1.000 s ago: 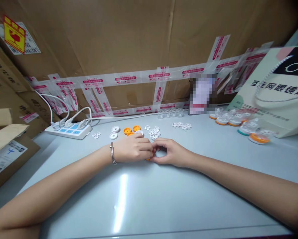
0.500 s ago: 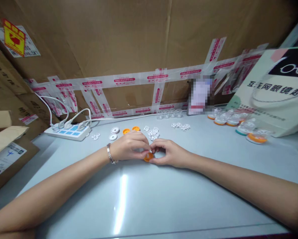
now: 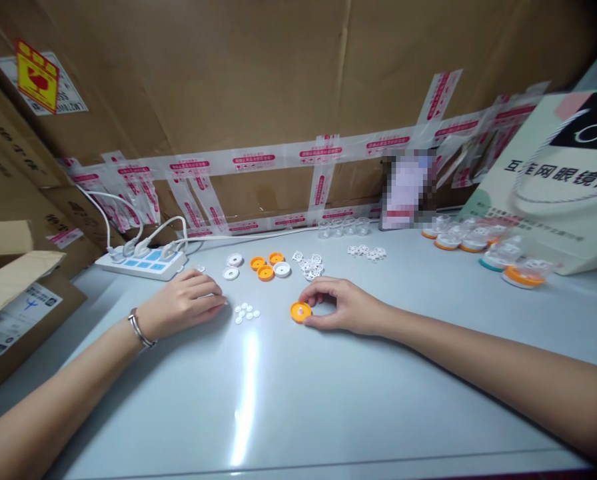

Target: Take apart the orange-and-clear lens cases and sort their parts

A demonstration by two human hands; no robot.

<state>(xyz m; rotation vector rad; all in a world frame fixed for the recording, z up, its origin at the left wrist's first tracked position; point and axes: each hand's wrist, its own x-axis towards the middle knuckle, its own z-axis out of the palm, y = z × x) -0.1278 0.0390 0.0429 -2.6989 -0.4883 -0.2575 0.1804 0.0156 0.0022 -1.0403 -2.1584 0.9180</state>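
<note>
My right hand [image 3: 336, 305] pinches the edge of a round orange plastic base [image 3: 295, 318] on the table, thumb in front and fingers behind. A small pale piece [image 3: 301, 311] stands in the middle of that base. My left hand [image 3: 184, 303] is low over the table to the left, its fingers closed together. A tiny white bit shows at its fingertips, too small to name. Beside it lies a cluster of small white discs [image 3: 246, 313]. Behind are more orange bases [image 3: 265, 273], white round bases [image 3: 282, 269] and a pile of white perforated plastic parts [image 3: 311, 267].
A power strip [image 3: 141, 263] with plugged cords lies back left. Clear plastic cups [image 3: 343, 229] line the cardboard box [image 3: 278, 187] behind. A phone [image 3: 406, 190] with a blurred screen leans there. Capped assemblies [image 3: 526, 275] and a paper bag [image 3: 553, 213] stand right.
My left hand has left the orange base and moved left, uncovering the small white discs. My right hand still grips the base in about the same place. The view has shifted slightly.
</note>
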